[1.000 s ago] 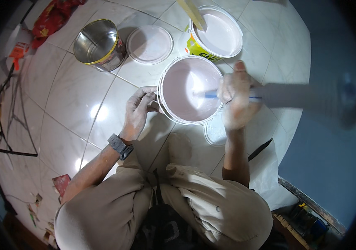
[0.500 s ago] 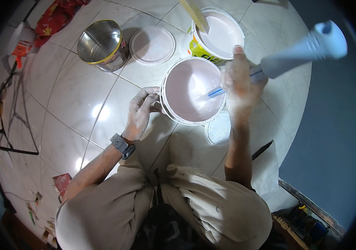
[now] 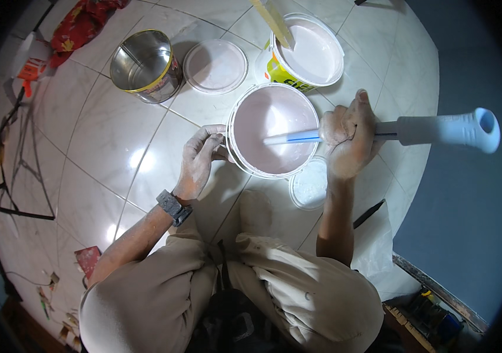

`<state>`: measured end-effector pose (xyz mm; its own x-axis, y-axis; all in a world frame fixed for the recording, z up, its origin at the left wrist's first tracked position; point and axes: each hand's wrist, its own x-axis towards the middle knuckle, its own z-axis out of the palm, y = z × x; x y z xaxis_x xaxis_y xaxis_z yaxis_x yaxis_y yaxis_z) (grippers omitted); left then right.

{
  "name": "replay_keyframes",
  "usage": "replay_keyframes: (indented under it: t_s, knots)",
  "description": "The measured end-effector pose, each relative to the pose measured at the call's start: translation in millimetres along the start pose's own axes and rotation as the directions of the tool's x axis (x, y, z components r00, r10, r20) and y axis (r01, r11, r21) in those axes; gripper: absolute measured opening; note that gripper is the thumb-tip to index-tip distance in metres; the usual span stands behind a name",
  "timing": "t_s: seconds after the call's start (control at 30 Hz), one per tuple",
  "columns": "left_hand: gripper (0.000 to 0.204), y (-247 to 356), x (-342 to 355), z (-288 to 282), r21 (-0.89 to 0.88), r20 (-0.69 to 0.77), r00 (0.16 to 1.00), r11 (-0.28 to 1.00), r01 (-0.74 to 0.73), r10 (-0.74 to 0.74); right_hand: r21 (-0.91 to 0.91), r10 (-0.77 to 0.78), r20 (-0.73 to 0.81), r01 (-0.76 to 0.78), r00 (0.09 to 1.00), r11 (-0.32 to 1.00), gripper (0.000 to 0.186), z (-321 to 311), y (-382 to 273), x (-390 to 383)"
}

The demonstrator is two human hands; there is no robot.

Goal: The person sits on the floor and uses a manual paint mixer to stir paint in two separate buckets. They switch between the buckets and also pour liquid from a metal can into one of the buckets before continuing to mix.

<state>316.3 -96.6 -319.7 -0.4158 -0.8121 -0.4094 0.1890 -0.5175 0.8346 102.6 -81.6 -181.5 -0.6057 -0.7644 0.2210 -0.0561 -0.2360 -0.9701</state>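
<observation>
A white bucket (image 3: 245, 163) of pale, pinkish-white paint stands in front of me. Fingers of my left hand (image 3: 199, 154) pinch its left rim, and the skin is smeared with pale residue. My right hand (image 3: 349, 132), thumb up, is wrapped round a blue-handled stick (image 3: 448, 130) just beyond the bucket's right rim. The stick lies low and nearly level, its light-blue handle with a holed end pointing right. Its other end reaches into the bucket, where the tip is lost in the paint. Behind stands a second bucket (image 3: 291, 72), green-and-white, with pale paint and a wooden stick (image 3: 273, 22) in it.
An open metal can (image 3: 159, 88) and a round lid (image 3: 215, 66) sit at the back left. Another white lid (image 3: 308, 187) lies by the bucket's near right side. A plastic sheet (image 3: 375, 238) lies at right, and a red cloth (image 3: 83, 26) far left on the tiled floor.
My right hand has turned and come slightly nearer, swinging the stick's handle from far right down to nearly level. Its inner end has shifted left inside the bucket. My left hand stays at the rim.
</observation>
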Motion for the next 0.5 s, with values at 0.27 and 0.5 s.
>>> replay_keyframes:
  t_s: [0.27, 0.5]
  knots:
    - [0.029, 5.2, -0.8, 3.3, 0.021, 0.038, 0.999, 1.0, -0.015, 0.014, 0.093, -0.093, -0.032, 0.096, 0.995, 0.991, 0.047, -15.0, 18.6, 5.8]
    - [0.029, 7.9, -1.8, 2.2, 0.015, 0.059, 0.998, 0.999, -0.03, 0.029, 0.112, 0.082, 0.096, -0.093, 0.992, 0.989, 0.048, -31.7, 0.4, -3.5]
